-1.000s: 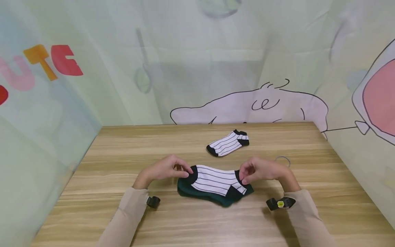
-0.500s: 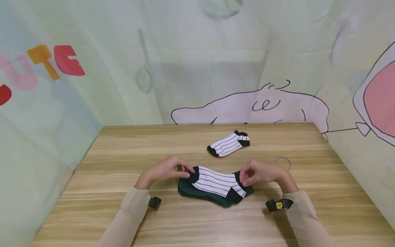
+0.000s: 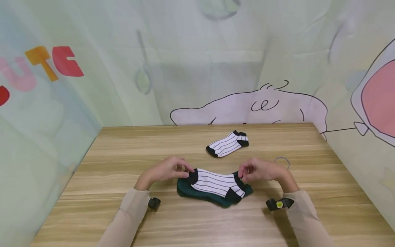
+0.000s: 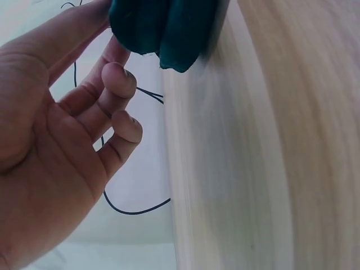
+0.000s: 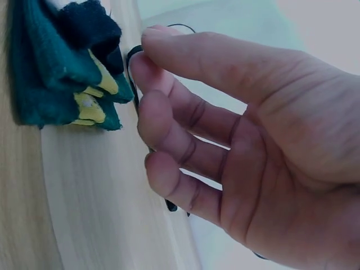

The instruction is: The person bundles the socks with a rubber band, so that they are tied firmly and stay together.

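A white sock (image 3: 213,181) with thin dark stripes and black toe, heel and cuff lies over dark green socks (image 3: 203,196) at the table's middle. My left hand (image 3: 166,169) pinches its black toe between thumb and forefinger. In the left wrist view the other fingers curl loosely beside the green toes (image 4: 169,34). At the cuff end is my right hand (image 3: 259,169); in the right wrist view its bent fingers (image 5: 160,124) hold nothing, a little apart from the black cuff (image 5: 93,31). Yellow patches (image 5: 101,79) show at the green cuffs.
Farther back on the wooden table (image 3: 139,144) lies a matching striped sock (image 3: 228,144), its toe pointing left. A thin bluish loop (image 3: 282,158) is beyond my right wrist. A printed cloth (image 3: 200,85) hangs behind the table and along its sides.
The striped sock has shifted slightly toward me over the green socks. My right fingers, earlier on its cuff, have come away from it. My left hand stays at the toe.
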Tool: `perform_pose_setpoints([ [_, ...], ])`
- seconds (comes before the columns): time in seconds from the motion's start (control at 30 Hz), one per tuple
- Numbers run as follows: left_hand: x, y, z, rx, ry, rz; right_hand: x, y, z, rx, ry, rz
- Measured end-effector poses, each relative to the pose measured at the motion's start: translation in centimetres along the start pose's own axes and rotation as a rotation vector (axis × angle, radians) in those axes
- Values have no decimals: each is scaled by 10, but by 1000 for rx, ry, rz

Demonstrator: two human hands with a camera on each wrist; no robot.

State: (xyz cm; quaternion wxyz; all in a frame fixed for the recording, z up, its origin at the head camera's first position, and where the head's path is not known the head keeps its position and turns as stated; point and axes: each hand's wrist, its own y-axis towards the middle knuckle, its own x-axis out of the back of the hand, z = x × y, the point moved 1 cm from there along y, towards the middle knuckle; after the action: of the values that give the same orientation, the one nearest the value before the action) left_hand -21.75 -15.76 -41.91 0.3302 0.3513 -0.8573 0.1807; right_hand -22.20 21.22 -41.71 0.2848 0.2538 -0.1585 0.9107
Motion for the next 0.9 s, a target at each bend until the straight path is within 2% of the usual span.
perform_pose_setpoints([
  [0.27, -1, 0, -1, -16, -2, -7, 3, 0, 0, 43, -26, -75],
  [0.9, -5, 4, -6, -20, 7, -25, 10, -3, 0, 8, -43, -185],
])
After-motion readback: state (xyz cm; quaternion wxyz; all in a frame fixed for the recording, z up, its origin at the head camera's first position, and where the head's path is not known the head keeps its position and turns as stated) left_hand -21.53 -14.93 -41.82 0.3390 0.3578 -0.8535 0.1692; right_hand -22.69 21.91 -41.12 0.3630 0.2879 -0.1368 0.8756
